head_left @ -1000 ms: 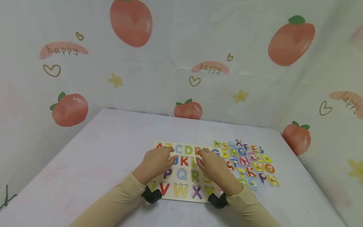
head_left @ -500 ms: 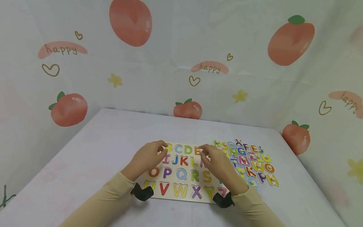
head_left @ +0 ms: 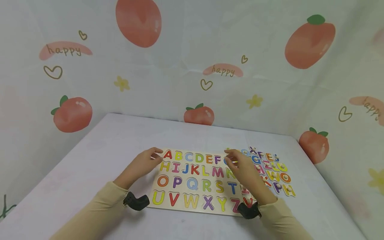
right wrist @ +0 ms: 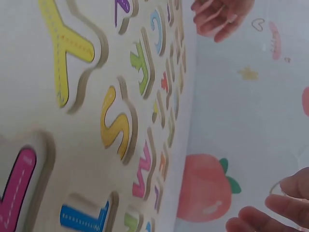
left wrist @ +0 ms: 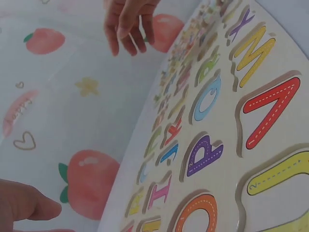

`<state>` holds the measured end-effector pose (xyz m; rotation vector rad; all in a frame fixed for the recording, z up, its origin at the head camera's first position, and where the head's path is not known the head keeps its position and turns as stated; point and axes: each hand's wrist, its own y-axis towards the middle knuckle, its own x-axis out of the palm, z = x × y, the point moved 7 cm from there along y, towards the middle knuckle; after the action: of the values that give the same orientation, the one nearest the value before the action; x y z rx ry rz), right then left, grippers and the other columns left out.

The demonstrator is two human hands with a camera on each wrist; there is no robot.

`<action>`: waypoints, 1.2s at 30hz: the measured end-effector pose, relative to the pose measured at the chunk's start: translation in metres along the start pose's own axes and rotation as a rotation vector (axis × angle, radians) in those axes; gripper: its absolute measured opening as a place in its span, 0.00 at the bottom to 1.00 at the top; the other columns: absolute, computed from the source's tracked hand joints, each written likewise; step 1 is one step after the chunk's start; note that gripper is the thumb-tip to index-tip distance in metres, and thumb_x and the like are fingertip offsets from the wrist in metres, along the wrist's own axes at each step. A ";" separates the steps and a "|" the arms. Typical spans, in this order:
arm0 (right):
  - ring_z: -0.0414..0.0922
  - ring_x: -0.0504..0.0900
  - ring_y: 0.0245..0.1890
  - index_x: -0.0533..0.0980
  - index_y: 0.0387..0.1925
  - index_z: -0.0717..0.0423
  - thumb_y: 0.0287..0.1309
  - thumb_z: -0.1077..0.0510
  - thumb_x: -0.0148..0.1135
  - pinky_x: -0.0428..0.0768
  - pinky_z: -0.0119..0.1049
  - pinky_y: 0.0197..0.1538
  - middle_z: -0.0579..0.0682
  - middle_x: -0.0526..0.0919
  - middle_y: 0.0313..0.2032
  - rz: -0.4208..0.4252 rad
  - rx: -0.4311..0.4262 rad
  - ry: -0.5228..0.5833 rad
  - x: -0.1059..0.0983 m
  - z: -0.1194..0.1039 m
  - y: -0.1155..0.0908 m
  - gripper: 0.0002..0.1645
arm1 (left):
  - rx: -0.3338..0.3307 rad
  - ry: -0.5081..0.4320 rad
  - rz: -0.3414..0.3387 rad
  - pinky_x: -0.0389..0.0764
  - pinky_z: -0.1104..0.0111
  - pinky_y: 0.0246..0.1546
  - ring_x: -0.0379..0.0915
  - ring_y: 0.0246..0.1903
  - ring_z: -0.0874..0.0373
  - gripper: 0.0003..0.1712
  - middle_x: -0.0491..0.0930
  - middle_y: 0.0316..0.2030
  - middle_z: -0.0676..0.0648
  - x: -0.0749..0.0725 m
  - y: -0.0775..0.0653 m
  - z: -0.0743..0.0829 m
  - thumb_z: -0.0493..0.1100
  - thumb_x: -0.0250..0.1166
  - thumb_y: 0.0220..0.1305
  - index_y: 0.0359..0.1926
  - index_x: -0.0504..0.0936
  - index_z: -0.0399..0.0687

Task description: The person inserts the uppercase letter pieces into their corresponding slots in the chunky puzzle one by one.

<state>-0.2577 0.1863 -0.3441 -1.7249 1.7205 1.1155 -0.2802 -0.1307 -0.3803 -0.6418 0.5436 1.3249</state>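
Observation:
A pale wooden alphabet puzzle board (head_left: 170, 186) lies flat on the table, its coloured letters A to Z printed inside recessed slots. Over the board's far left corner hovers my left hand (head_left: 141, 165), fingers loosely bent and nothing held. My right hand (head_left: 245, 170) is raised at the board's right side near the G, likewise holding nothing and hiding part of that edge. In the left wrist view the left thumb (left wrist: 30, 203) shows apart from the board. The right fingers (right wrist: 277, 210) look spread and bare in the right wrist view.
Loose knobbed letter pieces (head_left: 273, 176) lie in a cluster right of the board, partly behind the right hand. Black wrist cameras (head_left: 136, 201) sit on both cuffs. A white cloth backdrop (head_left: 168, 73) with printed fruit rises behind the table (head_left: 120, 133).
From over the middle of the board both hands have moved apart, the left one leftward and the right one rightward, uncovering more letters. The board stays in place.

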 end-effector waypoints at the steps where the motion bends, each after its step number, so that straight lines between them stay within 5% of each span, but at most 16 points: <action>1: 0.53 0.82 0.49 0.73 0.59 0.54 0.67 0.55 0.56 0.79 0.47 0.52 0.55 0.83 0.47 -0.002 0.012 0.001 -0.002 0.002 0.000 0.20 | -0.010 -0.021 -0.008 0.79 0.55 0.45 0.76 0.50 0.47 0.25 0.76 0.55 0.39 0.000 0.000 -0.003 0.47 0.55 0.68 0.64 0.70 0.44; 7: 0.56 0.81 0.51 0.72 0.60 0.55 0.69 0.54 0.54 0.78 0.49 0.53 0.57 0.82 0.49 0.006 0.059 0.020 -0.013 0.021 0.000 0.21 | -0.083 -0.125 -0.046 0.78 0.64 0.38 0.76 0.39 0.54 0.27 0.76 0.51 0.39 0.003 0.000 -0.017 0.46 0.57 0.68 0.66 0.68 0.43; 19: 0.58 0.78 0.54 0.71 0.61 0.56 0.70 0.50 0.52 0.77 0.53 0.53 0.62 0.79 0.53 0.061 0.123 0.031 -0.035 0.054 -0.003 0.23 | -0.133 -0.228 -0.077 0.81 0.62 0.45 0.77 0.45 0.52 0.28 0.77 0.50 0.37 0.001 -0.006 -0.023 0.43 0.58 0.67 0.65 0.67 0.38; 36: 0.57 0.78 0.52 0.74 0.56 0.57 0.68 0.51 0.55 0.79 0.50 0.50 0.59 0.81 0.50 0.035 0.206 0.047 -0.032 0.085 -0.005 0.21 | -0.183 -0.266 -0.105 0.81 0.64 0.41 0.78 0.42 0.53 0.26 0.77 0.47 0.38 0.007 -0.004 -0.034 0.44 0.58 0.67 0.62 0.69 0.37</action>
<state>-0.2681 0.2735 -0.3684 -1.6114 1.8305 0.8841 -0.2750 -0.1496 -0.4089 -0.6226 0.1717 1.3437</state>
